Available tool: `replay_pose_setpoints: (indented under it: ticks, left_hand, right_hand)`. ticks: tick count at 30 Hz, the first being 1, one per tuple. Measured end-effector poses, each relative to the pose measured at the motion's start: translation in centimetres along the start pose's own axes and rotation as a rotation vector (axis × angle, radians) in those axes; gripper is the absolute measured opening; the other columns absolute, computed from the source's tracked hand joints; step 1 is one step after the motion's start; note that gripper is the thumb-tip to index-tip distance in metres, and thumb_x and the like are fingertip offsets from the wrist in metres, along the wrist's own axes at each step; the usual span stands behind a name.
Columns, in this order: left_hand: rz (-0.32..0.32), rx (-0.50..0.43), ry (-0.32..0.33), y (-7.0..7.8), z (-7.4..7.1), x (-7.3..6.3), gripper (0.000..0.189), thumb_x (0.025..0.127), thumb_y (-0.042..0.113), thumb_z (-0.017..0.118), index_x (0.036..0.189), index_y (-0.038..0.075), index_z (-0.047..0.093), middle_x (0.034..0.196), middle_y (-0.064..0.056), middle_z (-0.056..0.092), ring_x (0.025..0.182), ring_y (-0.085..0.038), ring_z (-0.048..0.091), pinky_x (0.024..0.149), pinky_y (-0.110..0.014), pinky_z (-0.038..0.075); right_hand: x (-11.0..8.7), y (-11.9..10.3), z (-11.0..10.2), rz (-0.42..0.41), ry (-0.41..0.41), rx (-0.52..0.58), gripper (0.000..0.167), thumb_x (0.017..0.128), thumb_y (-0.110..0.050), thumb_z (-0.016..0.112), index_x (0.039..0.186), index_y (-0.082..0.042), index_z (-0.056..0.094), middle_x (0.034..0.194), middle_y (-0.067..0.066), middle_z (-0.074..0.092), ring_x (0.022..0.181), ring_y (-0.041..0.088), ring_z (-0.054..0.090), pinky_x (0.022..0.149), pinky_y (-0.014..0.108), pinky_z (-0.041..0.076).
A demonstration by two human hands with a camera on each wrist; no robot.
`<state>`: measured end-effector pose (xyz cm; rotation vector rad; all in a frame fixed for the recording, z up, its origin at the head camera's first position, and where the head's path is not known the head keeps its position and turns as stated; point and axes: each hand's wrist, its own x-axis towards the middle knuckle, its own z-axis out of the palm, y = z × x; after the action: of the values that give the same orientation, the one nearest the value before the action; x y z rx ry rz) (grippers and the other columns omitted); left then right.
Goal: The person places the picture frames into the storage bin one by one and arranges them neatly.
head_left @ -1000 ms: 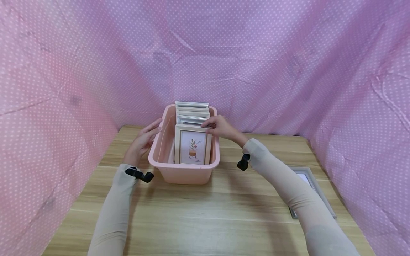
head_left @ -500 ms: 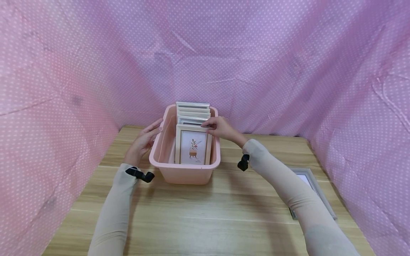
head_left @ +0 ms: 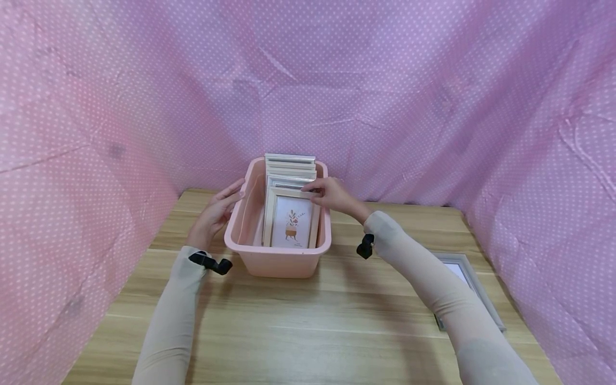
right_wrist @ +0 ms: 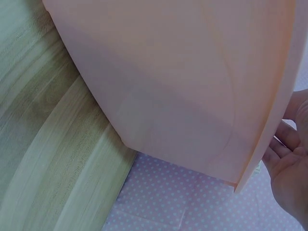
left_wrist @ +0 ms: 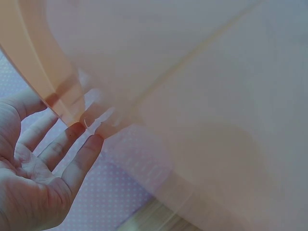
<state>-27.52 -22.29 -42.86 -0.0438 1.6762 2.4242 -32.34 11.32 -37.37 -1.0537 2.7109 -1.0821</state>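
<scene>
A pink plastic bin (head_left: 278,263) stands on the table, holding several picture frames upright in a row. My right hand (head_left: 336,196) pinches the top right corner of the front picture frame (head_left: 292,222), a cream one with a potted-plant print, which leans back towards the others. Along the bin's left side, my left hand (head_left: 210,215) rests its extended fingers near the rim. In the left wrist view, the fingertips (left_wrist: 96,139) touch the bin's outer wall (left_wrist: 207,106). The right wrist view shows part of the right hand (right_wrist: 291,163) beyond the bin's rim; the pinch itself is hidden there.
A grey picture frame (head_left: 474,280) lies flat at the table's right, partly covered by the right sleeve (head_left: 433,272). Behind the front frame stand white and cream frames (head_left: 290,166). Pink polka-dot cloth (head_left: 308,96) encloses the wooden table (head_left: 298,326) at the back and sides.
The front frame has shifted slightly to the right at its top and dipped a little, with the right hand moving along. The left hand and bin hold nearly the same place.
</scene>
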Motion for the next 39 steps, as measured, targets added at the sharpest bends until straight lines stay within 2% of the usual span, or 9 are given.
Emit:
replay_pose_setpoints:
  ticks: [3,8,13,17,23,27,31,34,39]
  left_hand:
    - [0.000,0.006,0.004,0.0,0.0,0.0,0.063,0.105,0.011,0.058,0.161,0.015,0.031,0.126,0.010,0.058,0.064,0.002,0.058,0.057,-0.012,0.055]
    - [-0.011,0.017,0.016,0.1,0.1,-0.1,0.064,0.104,0.012,0.060,0.161,0.017,0.032,0.135,0.007,0.054,0.074,0.002,0.065,0.066,-0.013,0.059]
    - [-0.013,0.008,0.018,0.1,0.1,-0.1,0.064,0.103,0.013,0.061,0.161,0.017,0.033,0.141,0.004,0.051,0.069,0.002,0.062,0.063,-0.013,0.058]
    - [-0.008,0.006,0.026,0.1,0.1,-0.1,0.063,0.103,0.014,0.062,0.160,0.019,0.035,0.133,0.008,0.057,0.072,0.000,0.067,0.066,-0.015,0.060]
    - [-0.004,0.012,0.022,0.0,0.0,-0.2,0.061,0.103,0.012,0.061,0.159,0.020,0.038,0.111,0.013,0.072,0.075,-0.001,0.070,0.064,-0.016,0.060]
    - [-0.003,0.022,0.016,0.0,0.0,-0.3,0.062,0.103,0.013,0.062,0.159,0.019,0.037,0.112,0.015,0.072,0.084,0.000,0.071,0.069,-0.016,0.061]
    - [-0.010,0.026,0.013,0.0,0.0,-0.3,0.063,0.103,0.014,0.061,0.160,0.019,0.035,0.124,0.013,0.065,0.097,0.000,0.069,0.077,-0.017,0.061]
    - [-0.008,0.023,0.009,-0.1,0.1,-0.3,0.062,0.104,0.013,0.060,0.160,0.018,0.035,0.130,0.010,0.061,0.101,0.000,0.068,0.080,-0.016,0.061]
    - [-0.004,0.010,0.012,-0.1,0.1,-0.2,0.062,0.103,0.012,0.061,0.160,0.019,0.036,0.128,0.010,0.062,0.098,0.000,0.068,0.078,-0.015,0.060]
  right_hand:
    - [0.0,0.0,0.0,-0.004,0.001,0.008,0.031,0.088,0.003,0.070,0.117,-0.006,0.077,0.110,0.013,0.076,0.066,0.008,0.050,0.060,0.018,0.042]
    - [-0.1,0.0,-0.1,-0.019,0.006,0.016,0.032,0.088,0.004,0.069,0.118,-0.004,0.076,0.106,0.013,0.075,0.065,0.008,0.049,0.061,0.018,0.042]
    - [-0.2,0.1,-0.2,-0.024,0.015,0.041,0.032,0.088,0.005,0.070,0.118,-0.002,0.075,0.108,0.015,0.075,0.067,0.010,0.051,0.062,0.019,0.044]
    - [-0.4,0.1,-0.4,-0.030,0.018,0.048,0.032,0.087,0.005,0.071,0.118,-0.002,0.075,0.106,0.016,0.076,0.069,0.013,0.054,0.063,0.018,0.046]
    - [-0.7,0.1,-0.8,-0.060,0.020,0.076,0.031,0.087,0.004,0.072,0.118,0.001,0.074,0.087,0.017,0.069,0.068,0.022,0.051,0.061,0.019,0.041]
    - [-0.9,0.3,-1.1,-0.077,0.017,0.087,0.029,0.088,0.004,0.072,0.117,0.002,0.074,0.088,0.019,0.070,0.070,0.028,0.050,0.062,0.022,0.043]
    - [-1.4,0.6,-1.6,-0.097,0.028,0.131,0.029,0.087,0.008,0.072,0.116,0.008,0.072,0.104,0.025,0.073,0.085,0.039,0.063,0.084,0.038,0.060]
    - [-1.8,0.9,-2.0,-0.107,0.046,0.173,0.031,0.084,0.012,0.073,0.115,0.012,0.070,0.113,0.029,0.071,0.104,0.044,0.067,0.101,0.054,0.056]
    - [-2.8,1.6,-2.9,-0.094,0.066,0.162,0.032,0.085,0.007,0.076,0.116,0.010,0.071,0.121,0.026,0.070,0.116,0.044,0.065,0.104,0.057,0.054]
